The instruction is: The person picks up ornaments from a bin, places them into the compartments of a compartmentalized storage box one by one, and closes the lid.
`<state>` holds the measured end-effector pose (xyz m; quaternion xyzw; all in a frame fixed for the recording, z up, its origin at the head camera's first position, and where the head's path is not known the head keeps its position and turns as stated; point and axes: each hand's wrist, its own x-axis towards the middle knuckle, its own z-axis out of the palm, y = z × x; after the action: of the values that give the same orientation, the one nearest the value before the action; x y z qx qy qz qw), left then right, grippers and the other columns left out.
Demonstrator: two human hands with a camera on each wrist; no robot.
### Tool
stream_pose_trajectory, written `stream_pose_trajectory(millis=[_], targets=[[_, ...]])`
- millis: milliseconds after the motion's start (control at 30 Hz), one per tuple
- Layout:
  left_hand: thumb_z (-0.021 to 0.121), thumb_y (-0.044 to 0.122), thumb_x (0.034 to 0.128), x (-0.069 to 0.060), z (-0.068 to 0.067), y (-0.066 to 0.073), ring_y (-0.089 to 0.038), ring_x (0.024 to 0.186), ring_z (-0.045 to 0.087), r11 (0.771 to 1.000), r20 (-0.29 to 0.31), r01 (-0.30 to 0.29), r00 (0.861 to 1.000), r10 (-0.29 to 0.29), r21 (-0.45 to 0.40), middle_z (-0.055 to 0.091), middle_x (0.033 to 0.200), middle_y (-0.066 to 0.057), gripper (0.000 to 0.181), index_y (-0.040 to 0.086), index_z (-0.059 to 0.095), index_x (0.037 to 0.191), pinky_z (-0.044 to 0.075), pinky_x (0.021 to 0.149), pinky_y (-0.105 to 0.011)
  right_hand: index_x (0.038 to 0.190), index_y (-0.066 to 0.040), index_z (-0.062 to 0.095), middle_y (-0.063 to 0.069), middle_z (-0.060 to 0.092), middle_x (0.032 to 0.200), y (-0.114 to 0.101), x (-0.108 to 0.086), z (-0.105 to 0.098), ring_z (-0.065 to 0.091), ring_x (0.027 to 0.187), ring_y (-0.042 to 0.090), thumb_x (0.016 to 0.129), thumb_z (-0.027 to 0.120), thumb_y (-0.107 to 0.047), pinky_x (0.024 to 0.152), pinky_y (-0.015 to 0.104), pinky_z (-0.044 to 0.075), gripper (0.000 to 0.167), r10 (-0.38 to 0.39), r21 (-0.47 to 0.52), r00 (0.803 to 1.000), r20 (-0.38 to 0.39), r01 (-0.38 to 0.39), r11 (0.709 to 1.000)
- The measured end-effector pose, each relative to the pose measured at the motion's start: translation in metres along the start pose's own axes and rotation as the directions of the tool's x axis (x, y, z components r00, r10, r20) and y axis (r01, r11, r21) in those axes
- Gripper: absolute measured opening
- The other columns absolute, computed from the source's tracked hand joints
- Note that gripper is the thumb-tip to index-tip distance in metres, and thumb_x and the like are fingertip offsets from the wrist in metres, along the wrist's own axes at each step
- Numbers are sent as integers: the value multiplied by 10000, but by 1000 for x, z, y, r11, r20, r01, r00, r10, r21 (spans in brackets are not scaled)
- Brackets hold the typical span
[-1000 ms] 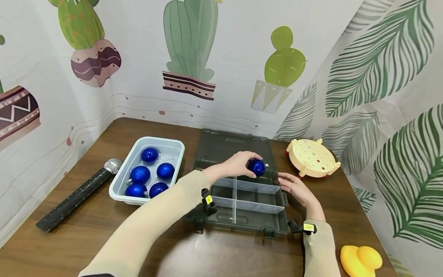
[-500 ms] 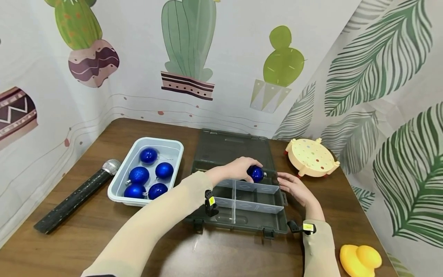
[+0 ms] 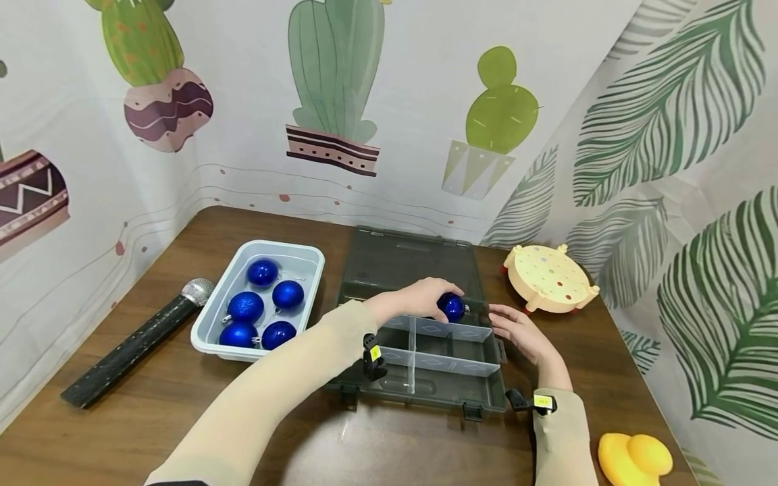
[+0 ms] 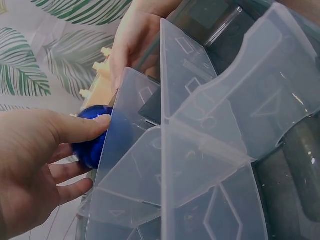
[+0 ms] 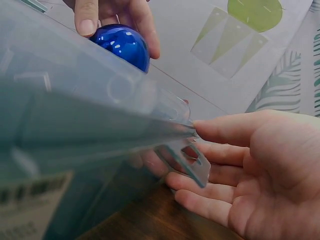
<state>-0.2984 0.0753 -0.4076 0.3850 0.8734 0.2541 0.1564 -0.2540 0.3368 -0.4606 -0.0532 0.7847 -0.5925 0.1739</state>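
A shiny blue Christmas ball (image 3: 452, 307) with a silver cap is gripped between the thumb and fingers of my left hand (image 3: 422, 300). In the head view it hangs over the back right part of the divided clear-grey plastic box (image 3: 425, 399), whose lid lies open behind. In the left wrist view the ball (image 4: 90, 145) is partly behind a translucent divider (image 4: 132, 165). My right hand (image 3: 525, 337) rests against the box's right side, fingers extended. In the right wrist view a fingertip of the right hand (image 5: 265, 170) touches the rim, beside a side latch (image 5: 192, 167).
Left of the box, a white tray (image 3: 316, 260) holds several blue Christmas balls. A black microphone (image 3: 140, 344) lies farther left. A cream, round, footed toy (image 3: 547, 277) stands at the back right, and a yellow rubber duck (image 3: 632, 459) sits at the front right.
My left hand has lowered the blue Christmas ball slightly toward the box, mostly during the first half second. The right hand stays against the box's side.
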Motion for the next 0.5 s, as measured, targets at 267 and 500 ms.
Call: stream_pose_trajectory(millis=[267,500], targets=[[745,171,872,-4,-1,1,-228,1352,468,1000,-11,13,1000,-13,-3,514,1452,-75,619,97,485,1429,399,1106,-333,1443,160,273,359,330,1450,0,1,-1,553,1024,-54,1039,453,-187,887,111,468,562,-8,4,1000,3,8,1000],[735,150,879,-14,-13,-3,-227,1320,507,999,-20,-31,999,31,-15,561,1410,-68,546,86,535,1383,413,1095,-344,1435,165,282,311,387,1416,1,1,0,555,1023,-48,1036,458,-178,884,122,473,555,-8,-7,1000,-6,8,1000]])
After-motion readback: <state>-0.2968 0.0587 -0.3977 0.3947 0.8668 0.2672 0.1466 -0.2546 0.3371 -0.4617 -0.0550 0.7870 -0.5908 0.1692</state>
